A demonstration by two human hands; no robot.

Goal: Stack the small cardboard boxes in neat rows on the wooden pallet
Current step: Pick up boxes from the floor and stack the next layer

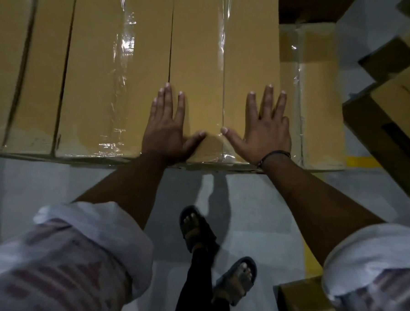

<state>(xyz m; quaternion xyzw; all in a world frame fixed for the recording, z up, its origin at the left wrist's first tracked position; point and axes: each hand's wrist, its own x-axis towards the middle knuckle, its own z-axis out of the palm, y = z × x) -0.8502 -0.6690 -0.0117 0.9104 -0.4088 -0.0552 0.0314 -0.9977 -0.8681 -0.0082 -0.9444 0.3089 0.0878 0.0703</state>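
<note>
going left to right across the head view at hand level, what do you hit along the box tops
box at the left edge → narrow box → wide taped box → left hand → right hand → lower taped box → tilted box. The box under both hands spans them, so it's left out.

Left hand (165, 127) and right hand (263, 132) press flat on cardboard box (204, 60).

This looks like a warehouse or a storeroom. Big brown cardboard boxes (120, 67) stand side by side in a row, shut with shiny clear tape (125, 44). A pile of boxes (397, 98) leans at the right, and a lone box (305, 303) sits lower down. The floor (43, 182) is smooth and grey, with a yellow line (359, 161) painted on it.
</note>
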